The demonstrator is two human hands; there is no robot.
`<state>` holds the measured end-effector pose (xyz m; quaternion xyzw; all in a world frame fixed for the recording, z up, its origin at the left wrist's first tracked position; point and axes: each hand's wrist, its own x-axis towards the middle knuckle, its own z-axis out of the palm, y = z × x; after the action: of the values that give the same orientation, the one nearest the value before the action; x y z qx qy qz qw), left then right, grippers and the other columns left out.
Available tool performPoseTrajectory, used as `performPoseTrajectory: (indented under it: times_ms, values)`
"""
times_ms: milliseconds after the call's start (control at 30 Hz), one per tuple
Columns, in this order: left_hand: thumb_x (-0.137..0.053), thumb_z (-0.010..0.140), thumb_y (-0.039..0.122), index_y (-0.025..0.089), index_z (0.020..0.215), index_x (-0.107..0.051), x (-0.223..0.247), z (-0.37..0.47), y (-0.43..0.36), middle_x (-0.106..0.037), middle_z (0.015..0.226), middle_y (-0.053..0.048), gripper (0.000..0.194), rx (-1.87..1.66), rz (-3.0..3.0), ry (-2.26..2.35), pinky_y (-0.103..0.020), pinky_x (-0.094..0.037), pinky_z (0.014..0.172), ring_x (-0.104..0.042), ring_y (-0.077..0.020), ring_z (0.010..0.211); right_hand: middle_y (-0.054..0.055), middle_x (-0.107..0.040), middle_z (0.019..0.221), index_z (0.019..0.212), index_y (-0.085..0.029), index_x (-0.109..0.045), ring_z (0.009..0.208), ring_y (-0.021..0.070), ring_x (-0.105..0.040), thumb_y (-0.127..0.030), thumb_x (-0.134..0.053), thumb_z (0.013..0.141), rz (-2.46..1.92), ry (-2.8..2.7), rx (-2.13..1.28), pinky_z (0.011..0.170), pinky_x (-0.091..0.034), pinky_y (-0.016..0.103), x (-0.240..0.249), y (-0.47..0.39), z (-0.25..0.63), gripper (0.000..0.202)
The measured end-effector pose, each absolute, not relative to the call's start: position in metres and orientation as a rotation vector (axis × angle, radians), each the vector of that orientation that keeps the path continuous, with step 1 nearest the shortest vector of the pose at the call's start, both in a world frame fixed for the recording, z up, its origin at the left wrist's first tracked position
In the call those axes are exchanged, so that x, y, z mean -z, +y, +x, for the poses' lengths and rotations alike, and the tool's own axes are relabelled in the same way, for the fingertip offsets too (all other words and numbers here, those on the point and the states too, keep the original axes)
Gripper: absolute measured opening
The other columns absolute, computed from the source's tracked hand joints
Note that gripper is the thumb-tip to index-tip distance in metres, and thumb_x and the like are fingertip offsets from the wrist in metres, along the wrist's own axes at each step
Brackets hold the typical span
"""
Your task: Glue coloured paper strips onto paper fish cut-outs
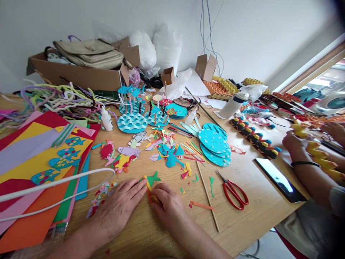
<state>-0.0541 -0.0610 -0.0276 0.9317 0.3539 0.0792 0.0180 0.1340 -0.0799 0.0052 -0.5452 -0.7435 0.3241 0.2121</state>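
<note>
Left hand [118, 203] pressing flat, right hand [169, 205] pinching a paper strip [148, 187], the green fish [154, 178] (light, probably crease-prone) suits holding by its two-o'clock tail.

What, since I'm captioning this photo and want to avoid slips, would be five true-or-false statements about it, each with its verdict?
1. A green paper piece lies at the fingertips of the left hand and the right hand. True.
2. The red-handled scissors are in the right hand. False: they lie on the table, to the right of the thin stick.
3. A small white bottle stands near the fuzzy stems. True.
4. The phone lies left of the scissors. False: it lies to their right.
5. A dark band circles another person's wrist. True.
</note>
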Motion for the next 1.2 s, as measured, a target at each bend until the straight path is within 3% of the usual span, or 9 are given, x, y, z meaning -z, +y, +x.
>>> performPoseTrajectory:
  times_ms: [567, 800, 1200]
  values:
    - [-0.032, 0.081, 0.001, 0.020, 0.127, -0.042, 0.029, -0.054, -0.062, -0.047, 0.130, -0.001, 0.051, -0.344, 2.883, 1.093, -0.035, -0.042, 0.094, -0.039, -0.0180, 0.116, 0.003, -0.058, 0.092, 0.084, -0.016, -0.060, 0.083, 0.0131, -0.054, -0.010, -0.054, 0.076, -1.608, -2.176, -0.943, 0.076, -0.043, 0.021, -0.019, -0.085, 0.134, 0.012]
    - [-0.033, 0.081, 0.001, 0.019, 0.127, -0.041, 0.028, -0.054, -0.061, -0.046, 0.131, -0.002, 0.050, -0.288, 2.922, 1.080, -0.035, -0.043, 0.092, -0.041, -0.0192, 0.115, 0.004, -0.059, 0.099, 0.095, -0.018, -0.059, 0.090, 0.0165, -0.050, -0.009, -0.053, 0.077, -1.477, -2.287, -0.721, 0.084, -0.042, 0.026, -0.016, -0.092, 0.136, 0.021]
    - [-0.033, 0.082, 0.002, 0.018, 0.125, -0.044, 0.028, -0.053, -0.060, -0.047, 0.130, -0.004, 0.047, -0.288, 2.939, 1.088, -0.036, -0.044, 0.090, -0.042, -0.0202, 0.114, 0.006, -0.062, 0.092, 0.096, -0.016, -0.059, 0.077, 0.0188, -0.050, -0.010, -0.048, 0.080, -1.465, -2.492, -0.399, 0.071, -0.047, 0.030, -0.006, -0.098, 0.130, 0.020]
